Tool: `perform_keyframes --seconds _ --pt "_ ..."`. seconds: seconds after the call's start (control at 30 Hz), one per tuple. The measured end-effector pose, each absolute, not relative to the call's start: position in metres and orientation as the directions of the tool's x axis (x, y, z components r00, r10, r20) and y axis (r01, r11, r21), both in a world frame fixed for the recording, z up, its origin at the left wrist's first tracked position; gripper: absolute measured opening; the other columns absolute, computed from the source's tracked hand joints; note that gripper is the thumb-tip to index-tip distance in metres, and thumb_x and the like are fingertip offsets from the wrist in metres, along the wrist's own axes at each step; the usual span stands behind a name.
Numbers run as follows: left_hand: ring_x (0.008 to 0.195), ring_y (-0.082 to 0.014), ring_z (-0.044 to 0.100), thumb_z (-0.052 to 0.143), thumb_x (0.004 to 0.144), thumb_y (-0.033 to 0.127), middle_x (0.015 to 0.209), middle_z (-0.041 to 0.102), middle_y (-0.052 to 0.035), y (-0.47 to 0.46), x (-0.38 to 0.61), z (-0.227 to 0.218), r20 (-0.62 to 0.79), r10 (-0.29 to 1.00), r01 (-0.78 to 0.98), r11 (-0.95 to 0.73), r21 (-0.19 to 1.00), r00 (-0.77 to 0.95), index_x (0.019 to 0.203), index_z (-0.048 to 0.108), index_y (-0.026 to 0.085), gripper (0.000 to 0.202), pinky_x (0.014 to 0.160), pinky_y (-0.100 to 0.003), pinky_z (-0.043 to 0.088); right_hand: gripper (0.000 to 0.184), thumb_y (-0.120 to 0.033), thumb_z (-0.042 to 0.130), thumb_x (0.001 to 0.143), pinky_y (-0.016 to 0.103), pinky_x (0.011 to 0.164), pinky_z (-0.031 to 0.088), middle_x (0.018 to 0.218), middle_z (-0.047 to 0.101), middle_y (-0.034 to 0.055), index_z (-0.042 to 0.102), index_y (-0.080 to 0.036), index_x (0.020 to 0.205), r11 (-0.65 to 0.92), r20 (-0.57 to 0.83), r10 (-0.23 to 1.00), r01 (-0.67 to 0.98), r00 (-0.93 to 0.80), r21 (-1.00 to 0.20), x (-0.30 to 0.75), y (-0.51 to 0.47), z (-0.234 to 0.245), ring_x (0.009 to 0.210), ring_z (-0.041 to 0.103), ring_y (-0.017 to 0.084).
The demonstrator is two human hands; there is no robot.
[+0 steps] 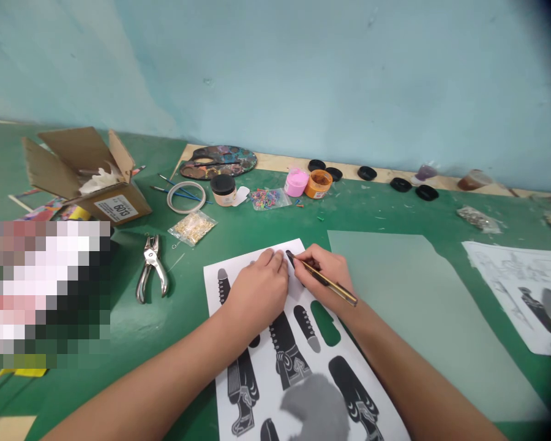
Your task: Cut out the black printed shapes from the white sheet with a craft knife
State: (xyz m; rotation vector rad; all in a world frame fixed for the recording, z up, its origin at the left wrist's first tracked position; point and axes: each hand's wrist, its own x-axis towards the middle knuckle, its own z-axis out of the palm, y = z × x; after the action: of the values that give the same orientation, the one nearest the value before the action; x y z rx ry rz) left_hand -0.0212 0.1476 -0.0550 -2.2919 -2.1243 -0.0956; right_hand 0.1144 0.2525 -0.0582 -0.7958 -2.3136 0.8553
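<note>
A white sheet [303,380] printed with several black shapes lies on the green table in front of me. My left hand [259,288] rests on its upper part, fingers curled and pressed down on the paper. Just to its right, my right hand [324,269] is closed round a gold and black craft knife [330,285], its tip on the paper at a black shape near the sheet's top edge. One long shape is cut out of the sheet, so green shows through the hole [325,323].
Left of the sheet lie metal punch pliers [151,269], a bag of gold bits [193,228], a tape ring [186,196] and an open cardboard box [89,174]. Paint jars [307,182] and a palette [220,161] stand behind. A translucent sheet [417,306] and another printed sheet [528,288] lie right.
</note>
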Motion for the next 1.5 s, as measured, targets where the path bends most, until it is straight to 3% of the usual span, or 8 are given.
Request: perform_keyframes --seconds 0.3,0.7,1.1,1.5 --pt "0.129 -0.0318 0.051 0.041 0.101 0.021 0.139 0.056 -0.0195 0.1477 -0.0213 -0.0549 0.046 0.996 0.997 -0.076 0.023 0.075 0.131 0.059 0.002 0.04 0.092 -0.04 0.056 0.013 -0.022 0.056 0.088 0.024 0.061 0.044 0.068 0.062 -0.0008 0.059 -0.021 0.075 0.727 0.368 0.6 0.293 -0.711 -0.621 0.1148 0.2543 -0.0611 0.061 0.057 0.013" --pt "0.123 -0.0306 0.054 0.044 0.1 0.021 0.132 0.062 -0.0179 0.1465 -0.0199 -0.0511 0.097 0.994 0.998 -0.056 0.041 0.052 0.125 0.063 0.004 0.036 0.087 -0.039 0.058 0.015 -0.022 0.055 0.087 0.026 0.06 0.043 0.067 0.06 -0.0004 0.057 -0.022 0.073 0.762 0.351 0.57 0.317 -0.743 -0.565 0.1154 0.2554 -0.0618 0.06 0.055 0.014" --pt "0.124 -0.0309 0.053 0.042 0.099 0.018 0.134 0.059 -0.0201 0.1521 -0.0248 -0.0487 -0.057 0.993 0.994 -0.099 0.053 0.102 0.127 0.059 0.002 0.036 0.09 -0.038 0.056 0.017 -0.023 0.053 0.087 0.026 0.057 0.041 0.066 0.06 0.0004 0.056 -0.021 0.071 0.76 0.339 0.552 0.292 -0.762 -0.581 0.1164 0.2561 -0.0616 0.059 0.054 0.013" --pt "0.127 -0.0316 0.051 0.048 0.096 0.016 0.134 0.058 -0.0196 0.1501 -0.0233 -0.0472 -0.015 0.997 0.994 -0.077 0.072 0.079 0.126 0.061 0.003 0.035 0.094 -0.041 0.055 0.016 -0.022 0.049 0.088 0.028 0.061 0.044 0.069 0.061 0.0014 0.058 -0.023 0.074 0.763 0.328 0.541 0.288 -0.775 -0.578 0.118 0.2553 -0.0634 0.063 0.055 0.015"
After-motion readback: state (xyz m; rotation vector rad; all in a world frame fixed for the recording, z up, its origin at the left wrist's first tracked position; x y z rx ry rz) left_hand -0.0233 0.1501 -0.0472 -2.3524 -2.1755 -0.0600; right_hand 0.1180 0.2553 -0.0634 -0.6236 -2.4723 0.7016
